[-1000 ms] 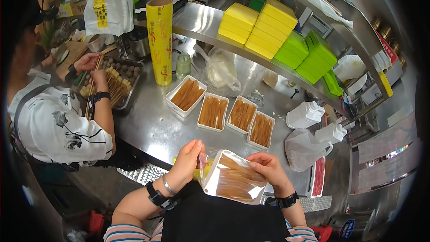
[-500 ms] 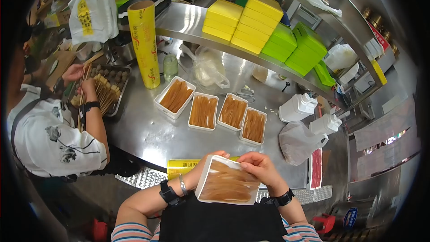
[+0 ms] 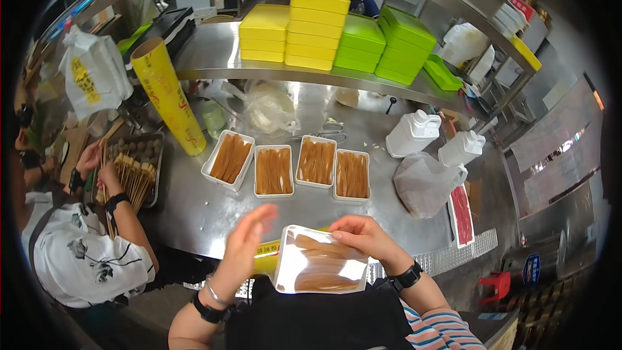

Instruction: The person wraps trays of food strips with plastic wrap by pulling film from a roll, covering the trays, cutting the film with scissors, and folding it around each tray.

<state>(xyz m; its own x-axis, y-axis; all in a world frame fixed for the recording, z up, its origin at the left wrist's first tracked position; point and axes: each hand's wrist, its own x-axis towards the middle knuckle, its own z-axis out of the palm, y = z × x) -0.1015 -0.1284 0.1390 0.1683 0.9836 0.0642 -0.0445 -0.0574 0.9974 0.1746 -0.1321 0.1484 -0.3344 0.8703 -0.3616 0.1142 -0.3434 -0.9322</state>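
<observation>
My right hand grips the upper right edge of a white tray of brown strips, its top covered by shiny clear film. Just left of that tray, my left hand is raised and off it, fingers apart and somewhat blurred. Behind the tray lies a yellow roll, partly hidden. Farther back on the steel table, filled white trays stand side by side, among them the leftmost tray and the rightmost tray.
A co-worker at the left holds skewers over a metal pan. A tall yellow roll leans nearby. White jugs, a plastic bag and a red-filled tray are at the right. Yellow boxes and green boxes stack on the shelf.
My left hand has let go of the held tray and moved up and left. My right hand still holds it. The view has turned, shifting the table's things leftward.
</observation>
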